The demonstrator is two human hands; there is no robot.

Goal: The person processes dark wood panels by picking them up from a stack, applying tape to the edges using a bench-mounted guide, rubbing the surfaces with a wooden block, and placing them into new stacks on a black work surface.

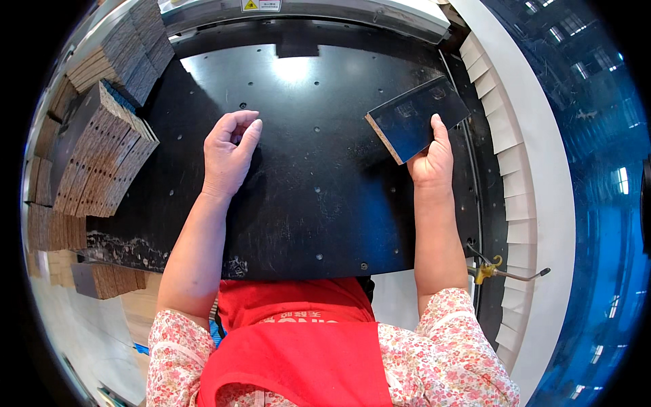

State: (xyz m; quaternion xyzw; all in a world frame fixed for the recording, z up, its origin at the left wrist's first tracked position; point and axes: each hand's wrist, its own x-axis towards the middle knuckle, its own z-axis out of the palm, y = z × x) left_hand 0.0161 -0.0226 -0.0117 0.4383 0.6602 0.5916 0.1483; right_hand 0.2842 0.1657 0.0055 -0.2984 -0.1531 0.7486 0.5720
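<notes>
Below the left hand [234,146] and the right hand [432,156] spreads a black table [288,210] dotted with small holes, a bright patch of light [291,70] shining on it beyond and between them. Farther past both hands runs a pale metal beam [366,12], while right of the right hand curve a white pleated strip [521,207], a white border [555,237] and a glossy blue surface [600,156] with pale reflections. Pale floor [91,332] shows nearer than the left hand, off to its left.
</notes>
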